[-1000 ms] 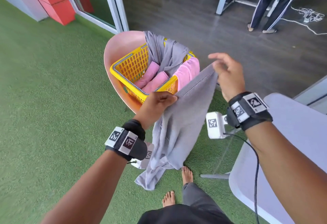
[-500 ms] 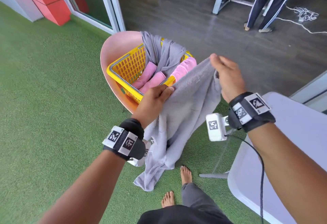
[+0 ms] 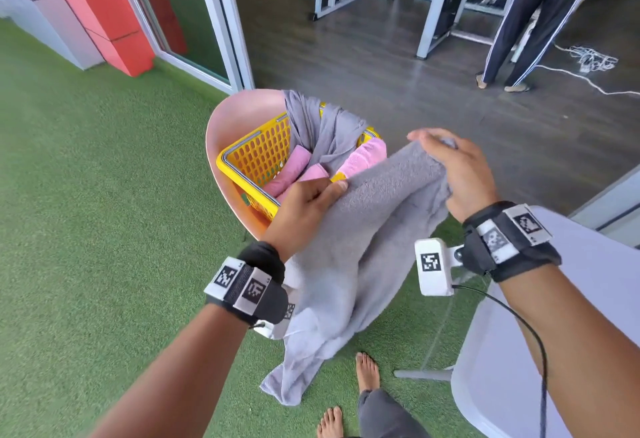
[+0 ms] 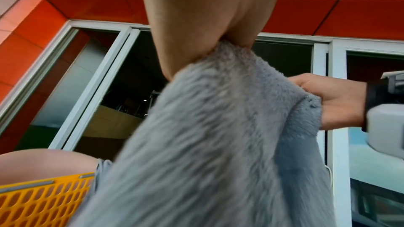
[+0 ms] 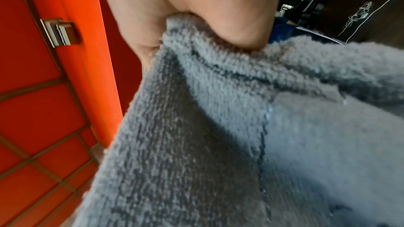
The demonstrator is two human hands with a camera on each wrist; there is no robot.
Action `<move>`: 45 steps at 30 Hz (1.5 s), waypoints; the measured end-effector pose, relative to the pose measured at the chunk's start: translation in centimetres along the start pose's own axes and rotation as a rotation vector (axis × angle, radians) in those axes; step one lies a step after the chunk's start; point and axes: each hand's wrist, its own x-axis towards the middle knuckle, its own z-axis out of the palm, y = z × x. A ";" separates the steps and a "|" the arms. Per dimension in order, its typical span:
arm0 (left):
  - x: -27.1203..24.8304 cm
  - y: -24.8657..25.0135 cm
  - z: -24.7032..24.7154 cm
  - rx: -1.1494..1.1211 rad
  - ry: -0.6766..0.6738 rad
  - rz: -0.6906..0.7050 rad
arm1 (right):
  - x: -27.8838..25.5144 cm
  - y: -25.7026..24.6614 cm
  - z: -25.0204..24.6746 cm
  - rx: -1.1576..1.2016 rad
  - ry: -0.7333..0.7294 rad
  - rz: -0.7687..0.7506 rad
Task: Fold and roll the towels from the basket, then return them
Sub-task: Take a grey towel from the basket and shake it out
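Hanging lengthwise from both grips, the grey towel (image 3: pixel 349 257) droops to the grass; left hand (image 3: pixel 304 209) and right hand (image 3: pixel 460 174) each pinch its top edge, surface (image 3: pixel 588 299) nearer the right.

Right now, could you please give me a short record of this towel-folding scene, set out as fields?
held item: grey towel, hanging down to the green turf
left hand: pinches the towel's upper edge
right hand: grips the upper edge farther along
basket: yellow, sitting in a pink chair
in the basket: rolled pink towels; a second grey cloth draped over the rim
to the right: white table
background: another person's legs on the dark floor
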 end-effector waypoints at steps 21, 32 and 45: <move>5.1 5.6 5.8 0.034 -0.324 0.145 | -1.3 -0.2 -5.9 -0.271 -0.401 0.098; 13.8 11.5 5.3 0.243 -0.117 0.025 | 14.6 -6.1 -14.0 -0.411 -0.287 -0.140; 3.3 1.4 17.0 0.235 0.232 -0.233 | 24.2 4.8 -21.3 -1.130 -0.525 -0.240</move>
